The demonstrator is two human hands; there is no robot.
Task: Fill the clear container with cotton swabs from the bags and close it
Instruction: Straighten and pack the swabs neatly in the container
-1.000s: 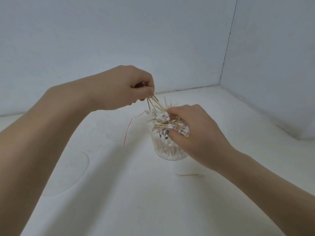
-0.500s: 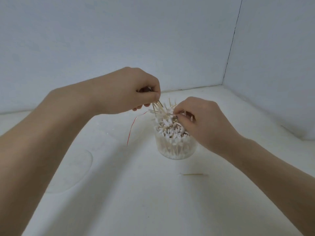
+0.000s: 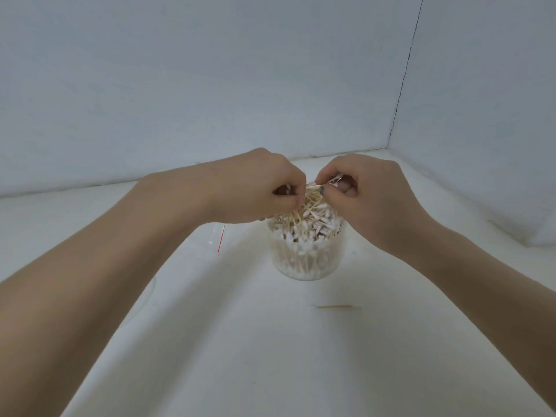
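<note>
Wooden cotton swabs (image 3: 310, 224) overfill one clear container (image 3: 307, 260); left hand (image 3: 258, 188), right hand (image 3: 370, 191) each pinch some.

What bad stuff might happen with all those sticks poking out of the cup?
The cotton swabs are heaped above the rim of the clear container, so some may spill; one swab already lies on the table. Both the left hand and the right hand pinch swabs over the pile, so a tug might knock the container over. Crooked swabs sticking up could probably block the lid.
</note>
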